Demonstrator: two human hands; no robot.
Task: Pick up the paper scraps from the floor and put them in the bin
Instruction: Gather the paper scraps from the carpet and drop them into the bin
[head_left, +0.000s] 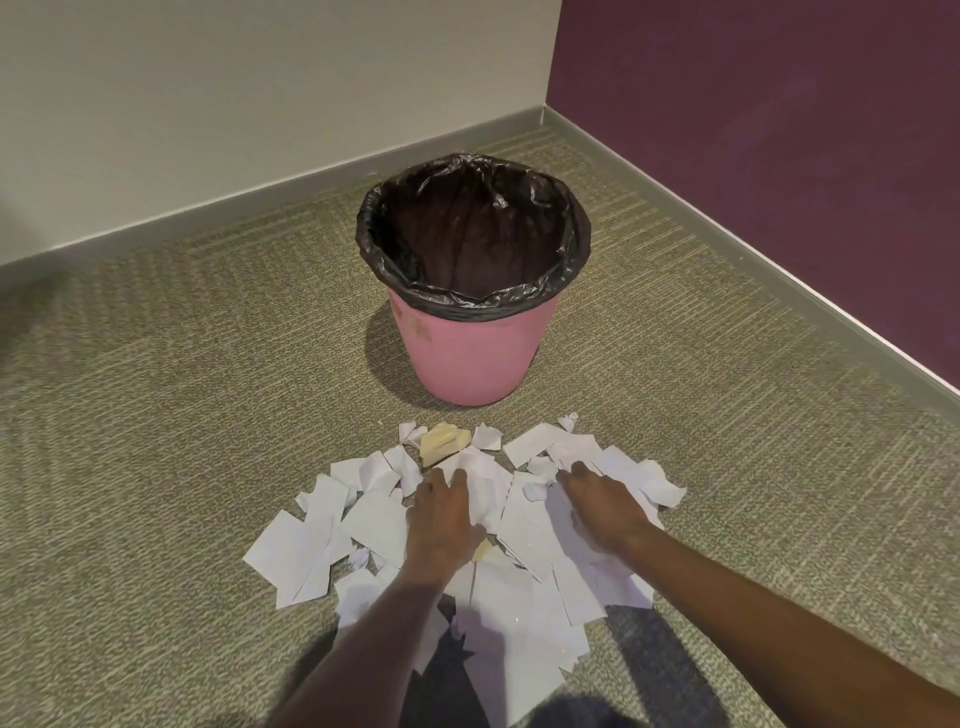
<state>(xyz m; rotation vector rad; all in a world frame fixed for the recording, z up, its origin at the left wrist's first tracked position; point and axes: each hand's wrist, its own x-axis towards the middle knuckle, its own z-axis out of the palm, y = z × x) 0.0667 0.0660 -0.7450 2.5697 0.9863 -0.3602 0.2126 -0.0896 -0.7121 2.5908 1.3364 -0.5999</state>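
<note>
On the carpeted floor, in the corner where a beige wall meets a purple wall: the paper scraps lie in one loose heap directly in front of you. They are on the near side of the bin, apart from it by a strip of bare carpet. Bin: pink, upright, lined with a black bag folded over the rim. Its inside is dark; the bottom cannot be read.

Your left hand: palm down on the middle of the heap, fingers laid forward and slightly spread, resting on the paper, released, gripping nothing that shows. Your right hand: palm down on the right part of the heap, fingers reaching forward onto the sheets, likewise released. Note: both palms and the undersides of the fingers are hidden and the fingertips are blurred, so contact detail under them is not legible.

Scraps mostly white, torn, lying flat and overlapping. One tan piece sits at the far edge of the heap, and a small crumpled white bit at the far right edge. A second tan patch shows just beside your left wrist, mostly covered. Your forearms hide part of the heap. Its near edge falls into shadow at the bottom of the view, where a dark shape is cut off by the frame and cannot be identified
</note>
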